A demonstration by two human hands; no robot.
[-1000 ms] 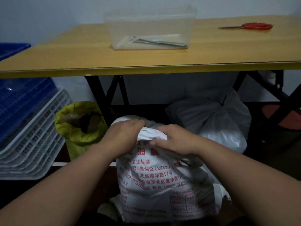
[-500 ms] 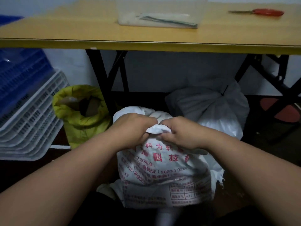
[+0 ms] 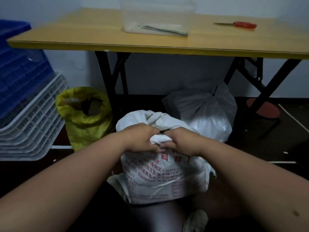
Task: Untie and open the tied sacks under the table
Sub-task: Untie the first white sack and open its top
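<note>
**Both hands on the knotted neck of a printed sack below the desk**

A dim room with a pale wall held a yellow-topped desk [image 3: 100, 37] on black folding legs. On the desk stood a clear plastic tub [image 3: 157, 15], and well to its right lay red-handled scissors [image 3: 239, 24]. On the floor in front of the desk stood a white woven sack with red print [image 3: 163, 178]. The left hand [image 3: 142, 139] and the right hand [image 3: 181, 141] met at its top, fingers curled and clamped on the bunched white neck [image 3: 161, 138] between them. Behind it, under the desk, sat a translucent white bag tied with a black tie [image 3: 205, 111]. To the left stood an open yellow-green sack [image 3: 83, 121], beside stacked white crates [image 3: 31, 128] and blue crates [image 3: 18, 81].
</note>
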